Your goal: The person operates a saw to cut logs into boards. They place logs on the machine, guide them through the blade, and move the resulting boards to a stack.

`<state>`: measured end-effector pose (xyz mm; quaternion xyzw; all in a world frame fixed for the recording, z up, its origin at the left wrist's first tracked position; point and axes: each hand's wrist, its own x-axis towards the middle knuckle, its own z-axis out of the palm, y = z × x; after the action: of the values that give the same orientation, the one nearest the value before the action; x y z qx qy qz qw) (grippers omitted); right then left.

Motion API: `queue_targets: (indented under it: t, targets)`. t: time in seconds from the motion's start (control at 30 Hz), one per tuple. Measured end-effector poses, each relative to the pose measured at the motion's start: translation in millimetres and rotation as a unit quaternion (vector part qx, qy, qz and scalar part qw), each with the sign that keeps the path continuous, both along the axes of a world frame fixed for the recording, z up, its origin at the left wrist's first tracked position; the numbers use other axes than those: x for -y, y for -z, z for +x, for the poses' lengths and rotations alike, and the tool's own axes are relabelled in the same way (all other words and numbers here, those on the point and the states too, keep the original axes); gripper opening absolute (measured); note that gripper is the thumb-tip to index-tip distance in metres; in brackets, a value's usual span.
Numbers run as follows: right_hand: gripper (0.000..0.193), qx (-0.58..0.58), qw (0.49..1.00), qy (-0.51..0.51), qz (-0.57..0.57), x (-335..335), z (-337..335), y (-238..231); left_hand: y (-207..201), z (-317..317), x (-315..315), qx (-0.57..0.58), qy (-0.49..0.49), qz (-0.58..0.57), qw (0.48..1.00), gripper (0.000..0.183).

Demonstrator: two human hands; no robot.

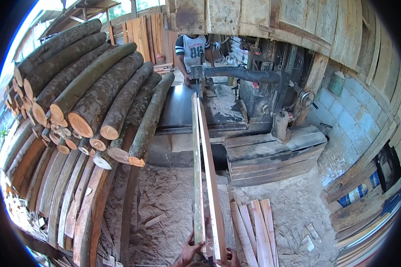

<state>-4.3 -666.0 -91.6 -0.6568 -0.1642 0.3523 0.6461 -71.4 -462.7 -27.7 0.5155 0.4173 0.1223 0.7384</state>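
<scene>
Two long sawn pieces of wood stretch away from me to a dark metal saw table. On the left is a narrow slab with greenish bark; on the right is a paler plank. A thin gap runs between them, and their far ends meet near the upright saw guide. My left hand grips the slab's near end, thumb on its edge. At the lower edge of the picture, my right hand is closed round the plank's near end, its fingers partly hidden.
A co-worker stands beyond the saw table. Cut logs are piled high at left. Right of the table are the saw's machinery and a wooden box. Loose boards lie on the sawdust-covered floor near my right hand.
</scene>
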Motion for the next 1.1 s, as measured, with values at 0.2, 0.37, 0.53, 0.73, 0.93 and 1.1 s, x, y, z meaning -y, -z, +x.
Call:
queue_targets:
  t: [0.2,0.37,0.53,0.73,0.93,1.1]
  targets:
    - [0.047,0.2,0.945,0.057,-0.251,27.5,22.4,86.3,10.0,138.6,-159.1,0.062,-0.044,-0.044,0.996,0.079]
    - [0.03,0.211,0.849,0.039,-0.482,69.2,-12.8,105.3,41.0,271.2,-286.4,0.123,-0.066,0.0,0.99,0.094]
    - [0.027,0.342,0.674,0.156,-0.636,179.3,-52.2,32.0,62.9,308.8,-107.5,0.26,0.098,0.097,0.956,0.083]
    - [0.033,0.182,0.658,0.389,-0.618,300.5,-6.1,2.8,78.6,264.5,32.8,-0.085,0.353,-0.077,0.929,0.081]
    - [0.042,-0.013,0.739,0.422,-0.525,237.7,43.8,35.9,171.7,120.3,-40.7,-0.32,0.372,0.003,0.872,0.058]
    - [0.026,0.044,0.913,0.243,-0.324,60.2,114.4,30.4,140.9,19.1,-145.5,-0.415,0.286,0.001,0.864,0.044]
